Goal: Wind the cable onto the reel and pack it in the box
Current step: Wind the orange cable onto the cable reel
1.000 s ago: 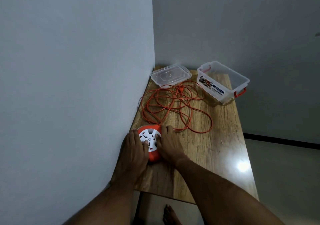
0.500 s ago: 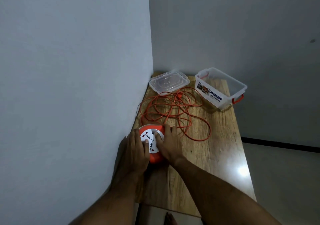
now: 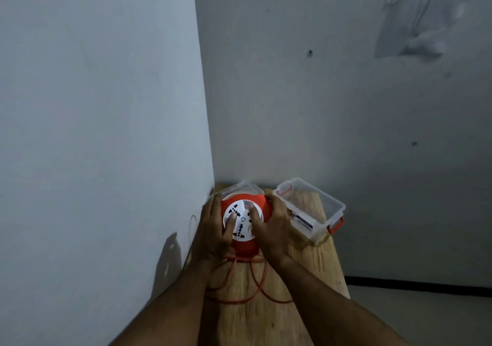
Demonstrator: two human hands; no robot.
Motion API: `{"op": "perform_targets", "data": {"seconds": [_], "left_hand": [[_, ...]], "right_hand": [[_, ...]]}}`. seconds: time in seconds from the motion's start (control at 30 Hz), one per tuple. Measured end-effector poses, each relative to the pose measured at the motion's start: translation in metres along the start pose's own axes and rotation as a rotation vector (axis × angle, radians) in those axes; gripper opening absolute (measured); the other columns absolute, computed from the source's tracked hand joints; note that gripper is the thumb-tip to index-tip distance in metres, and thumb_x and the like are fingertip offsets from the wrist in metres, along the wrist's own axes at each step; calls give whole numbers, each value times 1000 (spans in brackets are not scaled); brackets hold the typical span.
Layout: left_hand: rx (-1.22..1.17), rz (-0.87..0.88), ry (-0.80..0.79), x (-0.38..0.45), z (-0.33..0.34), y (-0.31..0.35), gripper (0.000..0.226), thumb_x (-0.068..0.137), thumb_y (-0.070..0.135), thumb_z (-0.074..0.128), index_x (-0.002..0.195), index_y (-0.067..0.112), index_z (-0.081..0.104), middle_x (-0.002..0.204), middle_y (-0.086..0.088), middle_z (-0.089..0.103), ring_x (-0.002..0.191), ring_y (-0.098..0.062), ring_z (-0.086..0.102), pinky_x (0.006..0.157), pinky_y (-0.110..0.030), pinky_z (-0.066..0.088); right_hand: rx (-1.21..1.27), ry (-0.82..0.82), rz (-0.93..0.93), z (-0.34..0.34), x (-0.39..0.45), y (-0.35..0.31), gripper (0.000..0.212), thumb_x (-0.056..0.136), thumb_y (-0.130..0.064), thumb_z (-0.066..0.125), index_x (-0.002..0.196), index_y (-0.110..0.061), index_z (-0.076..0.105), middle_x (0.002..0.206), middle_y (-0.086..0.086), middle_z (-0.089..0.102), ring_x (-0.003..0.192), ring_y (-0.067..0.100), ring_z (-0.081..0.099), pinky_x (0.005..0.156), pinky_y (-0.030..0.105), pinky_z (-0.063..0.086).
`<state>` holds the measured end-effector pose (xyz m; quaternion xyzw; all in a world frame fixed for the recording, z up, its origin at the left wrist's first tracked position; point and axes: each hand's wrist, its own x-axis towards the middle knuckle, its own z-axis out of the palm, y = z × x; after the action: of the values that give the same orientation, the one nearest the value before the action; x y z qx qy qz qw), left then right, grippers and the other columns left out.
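Note:
An orange cable reel (image 3: 249, 247) with a white socket face is held up off the table between both hands. My left hand (image 3: 213, 231) grips its left side with the thumb on the white face. My right hand (image 3: 271, 228) grips its right side, thumb also on the face. Loose loops of orange cable (image 3: 255, 284) hang from the reel and lie on the wooden table (image 3: 300, 279) below my wrists. The clear plastic box (image 3: 319, 207) with orange clips stands open at the far right of the table.
The clear lid (image 3: 245, 187) lies at the far end of the table, mostly hidden behind the reel. A wall runs close along the table's left edge and another stands behind it. The floor lies to the right.
Both hands have lifted the reel from the near table edge up and toward the far end. The camera has tilted up, so the cable loops now lie below the reel.

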<state>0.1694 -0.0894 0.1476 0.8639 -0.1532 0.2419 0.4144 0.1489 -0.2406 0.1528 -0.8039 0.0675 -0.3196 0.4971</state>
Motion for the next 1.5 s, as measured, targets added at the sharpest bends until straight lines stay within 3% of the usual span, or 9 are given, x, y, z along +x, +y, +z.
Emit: {"op": "perform_targets", "data": {"seconds": [0.1, 0.23, 0.43, 0.6, 0.77, 1.03, 1.23, 1.37, 1.5], "left_hand": [[-28, -37, -50, 49, 9, 26, 47, 100, 44, 41, 132, 15, 60, 129, -7, 65, 118, -20, 61, 96, -29, 50], [49, 117, -287, 97, 14, 65, 34, 103, 44, 46, 102, 19, 69, 96, 5, 69, 86, -9, 63, 78, -33, 55], [169, 223, -546, 140, 19, 96, 43, 95, 61, 53, 97, 20, 67, 87, 7, 65, 80, -10, 62, 75, -34, 55], [163, 192, -526, 145, 33, 103, 46, 97, 60, 51, 89, 17, 66, 81, 3, 65, 73, -14, 63, 70, -39, 56], [165, 159, -450, 138, 38, 92, 44, 99, 55, 52, 77, 18, 60, 73, 2, 61, 68, -14, 59, 59, -27, 40], [117, 122, -420, 121, 34, 67, 41, 100, 53, 51, 79, 19, 59, 76, 4, 61, 72, -12, 60, 63, -28, 43], [29, 138, -462, 101, 45, 48, 55, 93, 63, 45, 89, 14, 68, 84, -2, 69, 77, -17, 64, 71, -43, 53], [34, 171, -452, 91, 50, 46, 46, 97, 56, 53, 79, 14, 61, 74, 2, 58, 70, -16, 56, 62, -31, 37], [48, 161, -432, 88, 52, 42, 46, 97, 55, 54, 79, 13, 59, 76, 2, 56, 72, -18, 57, 63, -30, 34]], "right_hand": [[2, -10, -120, -24, 24, -4, 54, 86, -55, 68, 128, -22, 58, 120, -3, 65, 106, 11, 64, 89, 29, 58], [22, -46, -281, -48, 45, -3, 52, 86, -45, 72, 128, -16, 60, 118, -2, 64, 105, 5, 61, 88, 13, 50], [96, -26, -264, -66, 75, 11, 49, 87, -43, 71, 128, -18, 61, 118, -3, 64, 109, 5, 61, 89, 24, 55], [22, -55, -309, -77, 90, 17, 48, 89, -42, 69, 128, -15, 60, 117, -1, 62, 106, 3, 59, 88, 13, 48], [-267, 26, -393, -72, 81, 8, 45, 93, -35, 67, 130, -12, 59, 125, 9, 56, 113, 20, 54, 92, 37, 52], [-629, -152, -398, -58, 8, -8, 48, 91, -33, 64, 136, -20, 52, 132, 9, 51, 97, 21, 62, 77, 29, 54], [-729, -164, -323, -55, -5, -18, 54, 85, -40, 67, 134, -21, 54, 113, 5, 53, 92, 20, 58, 73, 32, 51], [-720, -215, -256, -50, -5, -18, 50, 84, -35, 64, 131, -20, 56, 95, 4, 66, 72, 25, 64, 64, 33, 53], [-630, -170, -225, -47, -3, -18, 50, 82, -36, 77, 126, -17, 63, 91, 4, 75, 74, 24, 71, 70, 33, 56]]}}
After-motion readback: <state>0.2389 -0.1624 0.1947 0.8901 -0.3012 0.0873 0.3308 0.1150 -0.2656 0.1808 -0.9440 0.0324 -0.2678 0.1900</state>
